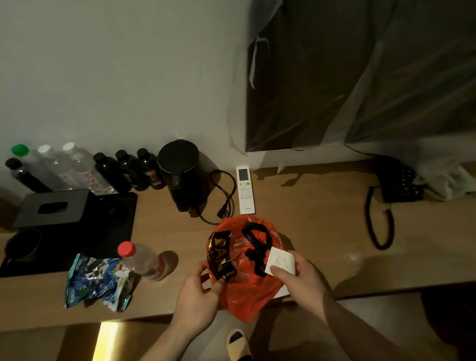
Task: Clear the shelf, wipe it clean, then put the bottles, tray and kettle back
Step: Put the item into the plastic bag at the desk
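The shelf is a long wooden desk point(309, 231), and clearing has barely begun. At far left, by the wall, stand the bottles point(83, 170): seven in a row, four dark and three clear, plus one red-capped bottle point(139, 259) nearer, beside a blue snack packet point(94, 279). One black tray point(88, 225) lies in front of the row, carrying a tissue box point(51, 207) and a cup point(23, 244). One kettle point(182, 174) sits right of the bottles, its cord trailing beside one remote point(245, 190). The left hand point(197, 297) pinches the rim of one orange bag point(246, 270); the right hand point(300, 279) grips the opposite rim together with a white card point(280, 261). Best to lift the bag by both sides so nothing spills. One phone point(398, 181) sits far right.
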